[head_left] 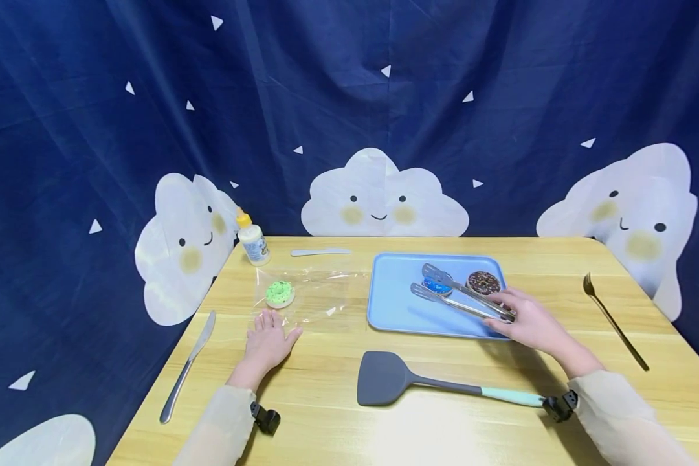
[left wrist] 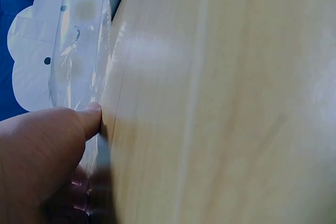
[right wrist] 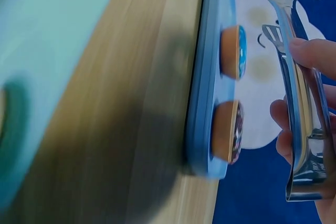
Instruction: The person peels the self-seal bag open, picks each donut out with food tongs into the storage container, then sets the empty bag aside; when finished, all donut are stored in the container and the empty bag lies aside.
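My right hand (head_left: pixel 532 327) holds a pair of metal tongs (head_left: pixel 472 294) over a light blue tray (head_left: pixel 393 304). The tongs' slotted tips are spread apart and, in the head view, overlap a blue-iced donut (head_left: pixel 433 285). The right wrist view shows the tongs (right wrist: pixel 303 177) raised above the tray, with nothing between the tips. A chocolate donut (head_left: pixel 482 282) with sprinkles sits beside the blue one. My left hand (head_left: pixel 269 343) lies with straight fingers at the near edge of a clear plastic bag (head_left: pixel 320 304). Just past its fingertips, a green-iced donut (head_left: pixel 279 293) lies within the bag's outline.
A grey spatula (head_left: pixel 384 378) with a mint handle lies in front of the tray. One table knife (head_left: pixel 188 366) is at the left, a fork (head_left: pixel 614 320) at the right. Behind the bag are a pale knife (head_left: pixel 320 252) and a yellow-capped bottle (head_left: pixel 254 244).
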Demonstrator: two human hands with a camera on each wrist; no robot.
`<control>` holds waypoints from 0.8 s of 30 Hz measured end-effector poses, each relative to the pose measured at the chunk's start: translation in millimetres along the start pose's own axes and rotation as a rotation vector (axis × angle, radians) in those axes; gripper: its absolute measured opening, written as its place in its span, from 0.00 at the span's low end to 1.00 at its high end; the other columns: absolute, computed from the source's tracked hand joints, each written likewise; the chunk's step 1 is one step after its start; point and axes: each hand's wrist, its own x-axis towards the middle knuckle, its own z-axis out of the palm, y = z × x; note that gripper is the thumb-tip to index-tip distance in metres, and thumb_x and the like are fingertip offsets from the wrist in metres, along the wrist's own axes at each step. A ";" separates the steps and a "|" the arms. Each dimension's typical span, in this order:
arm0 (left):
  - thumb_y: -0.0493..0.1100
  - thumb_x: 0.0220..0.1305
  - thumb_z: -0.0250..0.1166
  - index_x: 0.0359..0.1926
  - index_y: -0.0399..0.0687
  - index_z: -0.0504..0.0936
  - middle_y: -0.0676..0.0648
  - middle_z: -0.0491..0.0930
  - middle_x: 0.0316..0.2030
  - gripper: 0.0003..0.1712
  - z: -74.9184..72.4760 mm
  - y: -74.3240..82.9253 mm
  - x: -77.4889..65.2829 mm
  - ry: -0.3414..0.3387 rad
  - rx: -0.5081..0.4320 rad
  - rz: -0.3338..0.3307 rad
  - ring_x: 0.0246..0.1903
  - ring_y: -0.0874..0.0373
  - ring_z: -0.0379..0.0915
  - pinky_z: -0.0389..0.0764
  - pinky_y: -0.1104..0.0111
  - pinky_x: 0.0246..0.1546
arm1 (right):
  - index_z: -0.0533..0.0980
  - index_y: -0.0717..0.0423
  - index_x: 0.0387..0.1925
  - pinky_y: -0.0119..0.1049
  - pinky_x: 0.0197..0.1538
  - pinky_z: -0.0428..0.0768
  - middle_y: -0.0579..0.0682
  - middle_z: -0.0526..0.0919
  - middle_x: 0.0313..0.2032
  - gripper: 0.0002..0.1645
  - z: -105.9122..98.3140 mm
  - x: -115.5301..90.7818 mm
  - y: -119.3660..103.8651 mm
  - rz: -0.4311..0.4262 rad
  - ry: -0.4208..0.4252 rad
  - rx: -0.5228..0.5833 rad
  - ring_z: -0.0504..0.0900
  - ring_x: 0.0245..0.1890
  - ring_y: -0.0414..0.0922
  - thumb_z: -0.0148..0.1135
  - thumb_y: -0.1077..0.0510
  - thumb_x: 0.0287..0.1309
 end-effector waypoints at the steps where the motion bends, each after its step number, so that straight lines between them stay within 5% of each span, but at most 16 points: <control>1: 0.66 0.67 0.43 0.66 0.20 0.47 0.22 0.42 0.65 0.51 0.1 0.0 -0.2 -0.001 0.000 0.000 0.64 0.27 0.39 0.47 0.35 0.58 | 0.78 0.63 0.46 0.49 0.36 0.76 0.52 0.78 0.38 0.27 1.1 2.0 -1.6 -0.002 -0.009 0.001 0.77 0.33 0.49 0.73 0.54 0.44; 18: 0.66 0.67 0.43 0.66 0.21 0.46 0.23 0.41 0.66 0.51 0.9 0.7 1.4 0.001 -0.014 -0.005 0.65 0.29 0.37 0.45 0.36 0.59 | 0.79 0.60 0.46 0.44 0.37 0.76 0.49 0.76 0.38 0.24 33.0 38.5 -26.1 -0.089 -0.090 0.028 0.75 0.34 0.44 0.71 0.54 0.47; 24: 0.65 0.67 0.43 0.66 0.21 0.46 0.23 0.41 0.66 0.51 0.2 0.7 0.8 0.001 -0.016 -0.007 0.65 0.29 0.37 0.45 0.36 0.59 | 0.78 0.60 0.49 0.53 0.45 0.76 0.57 0.77 0.46 0.26 43.3 52.1 -40.3 -0.063 -0.159 0.008 0.78 0.43 0.55 0.70 0.51 0.49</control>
